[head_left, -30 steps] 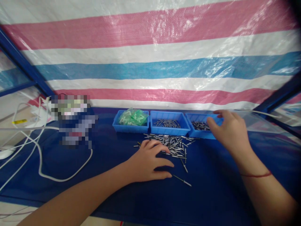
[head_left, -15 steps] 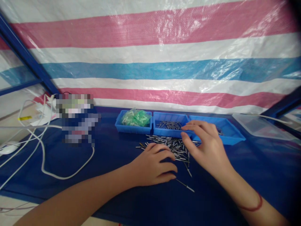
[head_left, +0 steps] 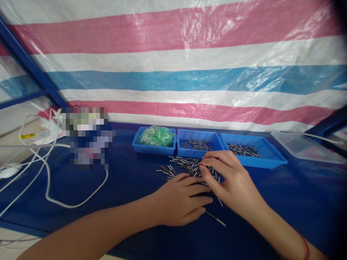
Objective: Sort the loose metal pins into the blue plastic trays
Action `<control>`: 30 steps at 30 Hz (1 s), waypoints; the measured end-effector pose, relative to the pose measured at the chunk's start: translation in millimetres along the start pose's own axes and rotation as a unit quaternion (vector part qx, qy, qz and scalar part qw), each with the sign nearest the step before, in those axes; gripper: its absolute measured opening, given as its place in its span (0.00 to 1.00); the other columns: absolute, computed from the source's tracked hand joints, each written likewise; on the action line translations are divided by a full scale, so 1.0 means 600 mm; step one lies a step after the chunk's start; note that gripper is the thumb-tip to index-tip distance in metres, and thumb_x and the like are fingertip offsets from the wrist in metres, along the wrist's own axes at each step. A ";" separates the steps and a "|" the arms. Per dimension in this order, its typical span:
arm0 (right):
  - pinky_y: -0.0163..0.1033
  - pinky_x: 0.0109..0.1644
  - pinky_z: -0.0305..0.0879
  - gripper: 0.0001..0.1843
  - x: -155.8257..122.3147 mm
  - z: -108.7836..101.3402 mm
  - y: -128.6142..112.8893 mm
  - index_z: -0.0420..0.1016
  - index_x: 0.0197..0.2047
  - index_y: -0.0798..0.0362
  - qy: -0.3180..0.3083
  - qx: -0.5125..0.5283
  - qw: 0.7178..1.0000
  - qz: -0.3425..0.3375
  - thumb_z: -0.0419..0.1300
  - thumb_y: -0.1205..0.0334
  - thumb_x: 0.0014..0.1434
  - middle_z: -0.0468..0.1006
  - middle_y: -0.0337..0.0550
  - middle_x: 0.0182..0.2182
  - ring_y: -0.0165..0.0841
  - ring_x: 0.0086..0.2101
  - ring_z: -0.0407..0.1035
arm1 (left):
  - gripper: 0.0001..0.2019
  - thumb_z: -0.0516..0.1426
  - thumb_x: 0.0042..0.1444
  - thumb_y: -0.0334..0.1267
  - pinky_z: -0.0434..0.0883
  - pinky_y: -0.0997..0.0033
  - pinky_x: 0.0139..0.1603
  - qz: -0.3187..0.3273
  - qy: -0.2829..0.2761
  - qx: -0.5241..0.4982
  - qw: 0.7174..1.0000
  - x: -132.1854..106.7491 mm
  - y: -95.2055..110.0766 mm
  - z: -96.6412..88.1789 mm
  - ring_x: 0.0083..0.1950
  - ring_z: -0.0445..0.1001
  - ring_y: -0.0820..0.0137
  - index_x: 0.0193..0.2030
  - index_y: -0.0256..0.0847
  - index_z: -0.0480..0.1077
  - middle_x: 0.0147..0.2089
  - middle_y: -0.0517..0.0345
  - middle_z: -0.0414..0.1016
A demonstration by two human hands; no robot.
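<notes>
A loose pile of metal blind rivets (head_left: 187, 164) lies on the blue tabletop, in front of the bins. My left hand (head_left: 184, 198) is palm down at the pile's near edge, fingers spread, holding nothing that shows. Over the pile's right side, my right hand (head_left: 230, 177) has thumb and forefinger drawn together in a pinch; whatever is between them is hidden. One single blind rivet (head_left: 217, 219) lies apart, just right of my left fingertips. Behind the pile, the middle blue bin (head_left: 196, 133) and the right blue bin (head_left: 271, 155) both contain more rivets.
The left blue bin (head_left: 151, 148) holds green-and-white plastic packets (head_left: 157, 136). A clear plastic lid (head_left: 300, 146) lies at the far right. White cables (head_left: 48, 180) loop across the left side, near a blurred-out patch. A striped plastic sheet (head_left: 173, 79) hangs behind the table.
My right hand has moved from the bins down and left onto the pile, its fingers closing together. My left hand has slid slightly right and nearer, its fingers straighter.
</notes>
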State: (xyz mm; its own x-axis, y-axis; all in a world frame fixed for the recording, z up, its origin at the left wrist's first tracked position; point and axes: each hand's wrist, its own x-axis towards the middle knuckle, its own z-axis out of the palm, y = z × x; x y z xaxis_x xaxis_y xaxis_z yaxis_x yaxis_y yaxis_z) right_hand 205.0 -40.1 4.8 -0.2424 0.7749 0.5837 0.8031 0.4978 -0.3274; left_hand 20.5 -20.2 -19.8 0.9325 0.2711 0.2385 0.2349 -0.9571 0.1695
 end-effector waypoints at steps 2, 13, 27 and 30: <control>0.45 0.46 0.64 0.07 0.000 -0.001 0.003 0.72 0.34 0.53 -0.063 -0.007 0.998 0.006 0.53 0.68 0.60 0.74 0.46 0.36 0.38 0.39 0.66 | 0.15 0.48 0.65 0.40 0.57 0.61 0.62 -0.007 0.002 0.010 1.000 0.001 -0.004 -0.003 0.62 0.62 0.65 0.54 0.44 0.68 0.58 0.58 0.70; 0.46 0.43 0.67 0.29 -0.025 -0.062 0.046 0.70 0.54 0.53 -0.261 -0.060 0.956 0.117 0.62 0.46 0.52 0.76 0.49 0.41 0.42 0.39 0.72 | 0.27 0.55 0.56 0.55 0.68 0.53 0.45 -0.294 0.005 0.148 0.944 -0.017 -0.004 -0.048 0.52 0.69 0.52 0.58 0.42 0.65 0.59 0.45 0.66; 0.40 0.41 0.65 0.22 -0.014 -0.050 0.010 0.67 0.54 0.51 -0.322 0.017 0.942 0.098 0.60 0.56 0.57 0.72 0.47 0.46 0.37 0.38 0.72 | 0.22 0.54 0.61 0.46 0.72 0.60 0.49 -0.276 -0.018 0.059 0.959 -0.015 -0.023 -0.026 0.49 0.73 0.60 0.59 0.37 0.62 0.53 0.47 0.68; 0.36 0.35 0.62 0.17 -0.013 -0.063 0.018 0.72 0.41 0.49 -0.356 0.068 0.928 0.093 0.64 0.49 0.52 0.74 0.40 0.35 0.33 0.33 0.69 | 0.20 0.55 0.61 0.40 0.71 0.61 0.53 -0.230 0.005 0.011 0.973 -0.014 -0.021 -0.025 0.52 0.71 0.61 0.59 0.39 0.62 0.55 0.49 0.67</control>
State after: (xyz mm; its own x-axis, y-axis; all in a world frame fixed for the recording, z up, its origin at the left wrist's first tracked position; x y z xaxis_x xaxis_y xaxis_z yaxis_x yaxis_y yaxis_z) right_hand 236.3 -55.6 24.7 -0.4431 0.8892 -0.1141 0.8027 0.3368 -0.4921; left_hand 5.7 -8.6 -9.4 0.7245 0.6724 0.1517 0.6330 -0.7362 0.2395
